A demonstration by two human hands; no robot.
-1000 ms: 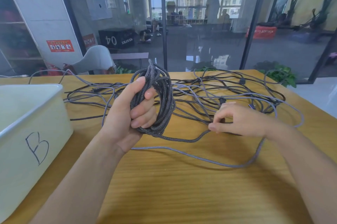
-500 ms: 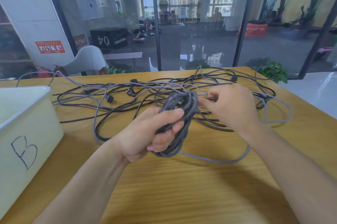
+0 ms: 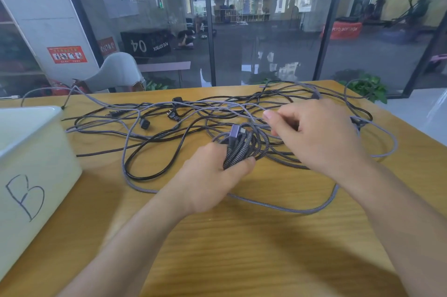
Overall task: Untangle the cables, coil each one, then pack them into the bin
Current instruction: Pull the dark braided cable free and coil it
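Observation:
My left hand [image 3: 212,176] grips a coil of dark braided cable [image 3: 242,149] low over the wooden table [image 3: 242,236]; a grey plug sticks out at the coil's top. My right hand [image 3: 316,142] hovers just right of the coil with curled fingers and pinches a grey braided strand that runs into it. The loose tail of that cable [image 3: 290,209] loops across the table in front of my hands. Behind lies a tangle of black and grey cables [image 3: 183,115] with several plugs. The white bin [image 3: 31,163], marked B, stands at the left.
A glass wall runs along the table's far edge, with a grey chair [image 3: 116,72] and a green plant [image 3: 367,86] behind it. Bare wood lies between me and the cables.
My left hand has lowered the coil from upright to near the table. My right hand came from the table up to the coil, then shifted slightly right with the strand.

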